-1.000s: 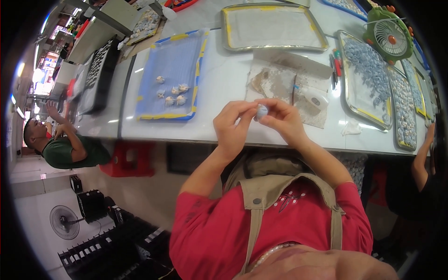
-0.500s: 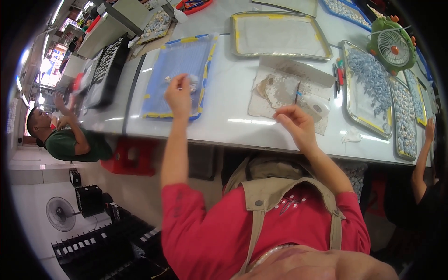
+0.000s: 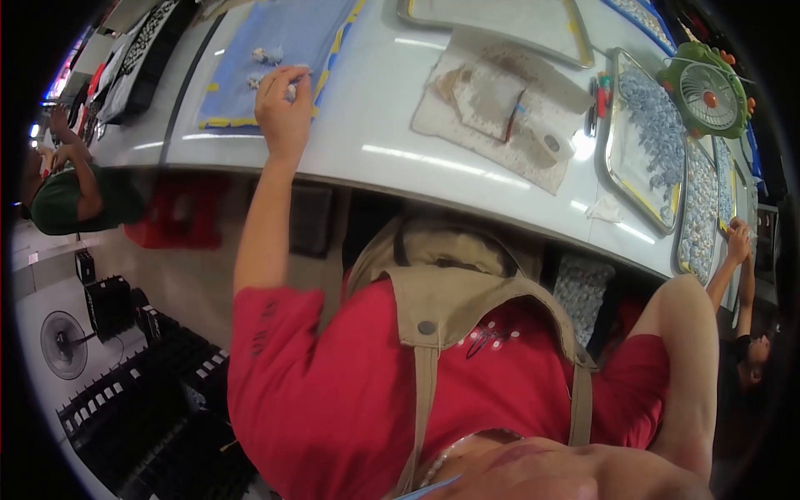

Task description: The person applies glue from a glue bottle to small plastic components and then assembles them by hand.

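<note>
My left hand [image 3: 283, 112] is over the near part of a blue-lined tray [image 3: 287, 21] edged with yellow and blue tape. Its fingers are curled in a pinch; what they hold, if anything, is hidden. Small whitish, mottled pieces [image 3: 267, 57] lie on the blue lining just past the fingers, and one grey-blue piece [image 3: 290, 92] shows right beside them. My right arm [image 3: 687, 350] is bent sharply at the elbow and folded back toward me, its hand out of view. Stained pale paper [image 3: 442, 108] lies mid-table with a thin dark stick [image 3: 510, 123] on it.
Right of the paper are pens [image 3: 592, 108], a white crumpled tissue [image 3: 605, 209], a tray of grey-blue pieces [image 3: 650, 117] and a green fan [image 3: 708, 96]. Another person's hand [image 3: 737, 240] works at the far right. A person in green [image 3: 79, 200] sits left, near a red stool [image 3: 179, 208].
My right hand has left the space by the paper and gone out of view, the arm folding back. The whole view has shifted; my left hand stays at the blue-lined tray.
</note>
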### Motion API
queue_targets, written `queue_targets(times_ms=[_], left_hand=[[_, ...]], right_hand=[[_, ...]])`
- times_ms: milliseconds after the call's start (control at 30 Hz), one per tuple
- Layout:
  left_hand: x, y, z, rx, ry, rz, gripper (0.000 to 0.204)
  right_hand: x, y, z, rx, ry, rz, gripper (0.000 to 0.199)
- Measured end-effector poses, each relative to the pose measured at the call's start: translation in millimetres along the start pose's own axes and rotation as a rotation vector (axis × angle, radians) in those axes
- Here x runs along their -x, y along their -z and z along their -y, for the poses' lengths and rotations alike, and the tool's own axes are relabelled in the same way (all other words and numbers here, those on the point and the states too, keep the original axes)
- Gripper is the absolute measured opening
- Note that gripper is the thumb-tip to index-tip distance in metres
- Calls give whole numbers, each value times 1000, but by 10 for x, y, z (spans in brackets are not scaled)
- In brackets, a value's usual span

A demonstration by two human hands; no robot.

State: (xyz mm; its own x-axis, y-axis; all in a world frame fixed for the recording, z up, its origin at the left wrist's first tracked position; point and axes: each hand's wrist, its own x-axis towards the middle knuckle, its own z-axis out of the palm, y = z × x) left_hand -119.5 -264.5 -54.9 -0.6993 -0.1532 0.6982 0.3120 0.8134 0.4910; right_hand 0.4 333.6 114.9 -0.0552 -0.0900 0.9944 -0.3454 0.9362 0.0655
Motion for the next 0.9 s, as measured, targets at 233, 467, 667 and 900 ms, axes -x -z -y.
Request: queue_targets(times_ms=[233, 467, 667, 900], left_hand=[[-63, -25, 150, -129, -86, 137, 17], [-249, -105, 470, -469, -94, 308, 26], [-527, -172, 868, -755, 33, 260, 22], [-626, -223, 1089, -522, 152, 352, 26]], right_hand=[[1348, 414, -3003, 1180, 371, 1059, 28], [1705, 1323, -4191, 1533, 618, 1441, 27], [2025, 1745, -5178, 1695, 364, 1568, 27], [2113, 1881, -5135, 1296, -66, 1135, 34]])
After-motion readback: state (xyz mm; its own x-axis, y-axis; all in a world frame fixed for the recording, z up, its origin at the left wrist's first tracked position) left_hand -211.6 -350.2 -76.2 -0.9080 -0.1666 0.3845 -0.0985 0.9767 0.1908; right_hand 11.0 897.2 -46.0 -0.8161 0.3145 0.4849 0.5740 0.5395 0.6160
